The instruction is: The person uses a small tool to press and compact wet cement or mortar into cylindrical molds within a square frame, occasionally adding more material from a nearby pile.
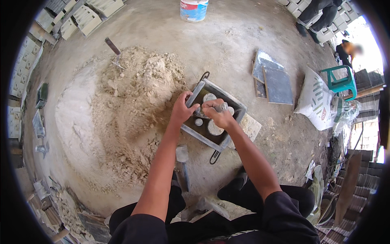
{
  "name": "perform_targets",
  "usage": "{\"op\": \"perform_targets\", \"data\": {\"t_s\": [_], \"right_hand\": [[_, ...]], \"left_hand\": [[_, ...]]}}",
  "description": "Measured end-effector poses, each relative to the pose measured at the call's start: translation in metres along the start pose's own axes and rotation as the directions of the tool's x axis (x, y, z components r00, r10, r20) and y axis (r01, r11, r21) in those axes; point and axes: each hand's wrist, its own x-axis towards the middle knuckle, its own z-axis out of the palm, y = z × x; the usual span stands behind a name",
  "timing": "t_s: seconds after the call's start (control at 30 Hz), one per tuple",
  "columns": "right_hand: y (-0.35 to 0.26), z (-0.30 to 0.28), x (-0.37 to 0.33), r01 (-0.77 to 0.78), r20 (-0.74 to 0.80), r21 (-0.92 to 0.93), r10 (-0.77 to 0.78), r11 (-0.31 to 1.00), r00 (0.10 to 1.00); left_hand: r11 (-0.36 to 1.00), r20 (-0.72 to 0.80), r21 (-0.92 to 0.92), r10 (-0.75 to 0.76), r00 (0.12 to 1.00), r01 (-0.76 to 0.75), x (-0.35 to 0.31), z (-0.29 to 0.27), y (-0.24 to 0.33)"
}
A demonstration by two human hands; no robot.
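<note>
A grey flat-bladed trowel (182,154) lay on the near side of a squarish, dusty grey box (201,138) with no clear long axis. Inside the box, pale round discs (215,128) sat right under the right hand (219,116), nearer than the left; its fingers curled round a dusty grey piece (222,107). The left hand (181,109) lay over the box's left wall, its grip unclear to me. Beyond the box stood 1 blue-and-red bucket (194,12).

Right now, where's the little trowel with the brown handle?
In the head view, the trowel is at the upper left, its blade at the far edge of the sandy pile, beyond and left of the box.
</note>
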Motion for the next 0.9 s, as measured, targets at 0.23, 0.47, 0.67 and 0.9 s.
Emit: {"op": "perform_targets", "data": {"t_s": [0.23,0.47,0.67,0.9], "right_hand": [[0.015,0.020,-0.008,0.109,-0.353,0.118,-0.061,0.987,0.934],[0.003,0.033,0.004,0.171,-0.273,0.018,-0.160,0.985,0.949],[-0.023,0.028,0.027,-0.006,-0.064,-0.004,0.006,1.000,0.998],[0.004,-0.018,0.012,-0.005,-0.092,0.197,0.023,0.980,0.996]], "left_hand": [[0.902,-0.140,-0.167,-0.420,0.896,0.397,-0.009,-0.009,-0.025],[0.740,-0.494,0.247,-0.459,0.738,0.626,-0.027,-0.002,0.005],[0.696,-0.529,0.175,-0.530,0.663,0.696,-0.027,-0.004,0.003],[0.680,-0.536,0.196,-0.529,0.658,0.706,-0.024,-0.002,0.010]]}}
